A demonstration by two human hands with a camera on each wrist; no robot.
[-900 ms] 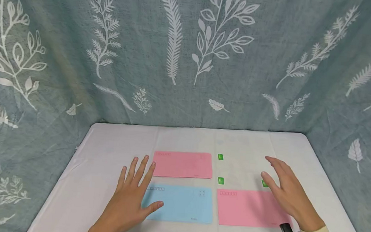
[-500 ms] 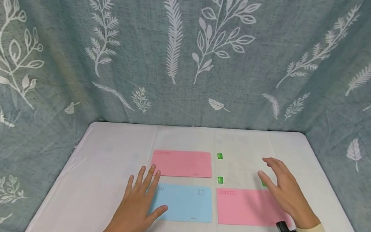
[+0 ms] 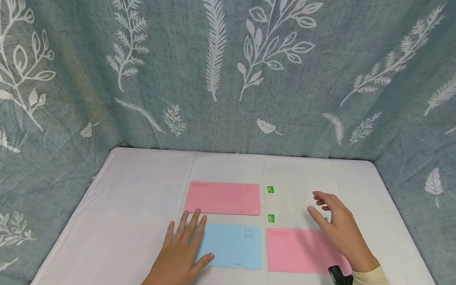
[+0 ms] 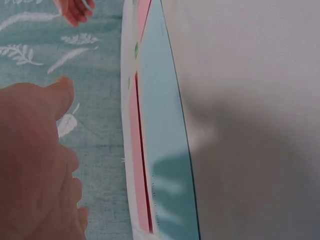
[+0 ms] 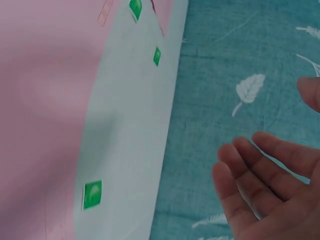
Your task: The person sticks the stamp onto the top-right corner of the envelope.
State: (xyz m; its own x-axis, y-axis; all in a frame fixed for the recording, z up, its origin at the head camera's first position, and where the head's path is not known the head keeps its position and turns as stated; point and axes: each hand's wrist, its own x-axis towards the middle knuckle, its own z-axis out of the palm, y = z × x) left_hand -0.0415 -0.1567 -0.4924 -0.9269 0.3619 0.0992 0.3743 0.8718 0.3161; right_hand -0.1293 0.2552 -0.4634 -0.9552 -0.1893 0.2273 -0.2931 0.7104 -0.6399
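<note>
My left hand [image 3: 178, 260], fingers spread and holding nothing, overlaps the left end of a blue envelope [image 3: 235, 247]; its shadow falls on that envelope [image 4: 167, 130] in the left wrist view. Over the near right pink envelope [image 3: 291, 252] hovers my right hand [image 3: 342, 231], its fingers loosely bent around nothing. Behind the blue one lies another pink envelope [image 3: 223, 198]. Small green stamps lie nearby: one stamp [image 3: 270, 189] at the back, a second stamp [image 3: 271, 218] in front of it. A third stamp [image 3: 326, 219], mostly hidden by the right hand, shows fully as a green stamp [image 5: 92, 194] in the right wrist view.
The envelopes and stamps lie flat on a white-covered table [image 3: 135, 184]. A blue-green curtain [image 3: 213, 127] with white leaf prints hangs behind it and along both sides. A black curved piece [image 3: 340, 277] sits at my right wrist.
My left hand has moved right and toward me, covering more of the blue envelope's left end. My right hand has drifted left over the near pink envelope. Envelopes and stamps stay in place.
</note>
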